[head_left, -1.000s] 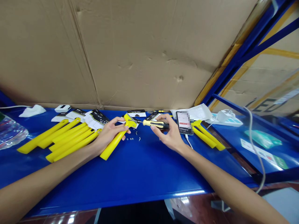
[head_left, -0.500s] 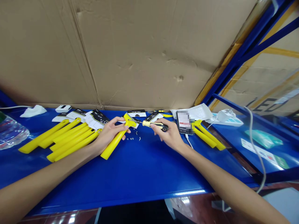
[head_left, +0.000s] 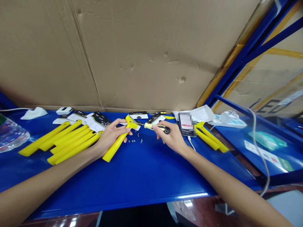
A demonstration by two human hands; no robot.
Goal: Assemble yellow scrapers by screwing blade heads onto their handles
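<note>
- You can't make out the tip of the screwdriver [head_left: 157, 126]: its thin shaft reaches over the flared head [head_left: 131, 122] of the yellow plastic handle [head_left: 114, 148], and whether it meets a screw there is too small to tell.
- Your left hand [head_left: 110, 138] hides the middle of that handle, and your right hand [head_left: 171, 135] covers much of the screwdriver's yellow-and-black grip.
- The screen of the phone [head_left: 187, 124] is pixelated, so you can't read it.
- The yellow handle sits in your closed left hand, its head pointing up and away from you and its lower end angled down toward the blue table [head_left: 118, 192].
- Your right hand is closed on the screwdriver, held level, with the shaft pointing left toward that head.
- Tiny screws [head_left: 135, 140] lie on the table just below the head, between your hands.
- More yellow handles [head_left: 71, 140] lie side by side to your left, beside printed cards [head_left: 97, 121].
- At the left edge, a clear plastic bottle [head_left: 11, 135] is cut off by the frame; you can't tell what's inside it.
</note>
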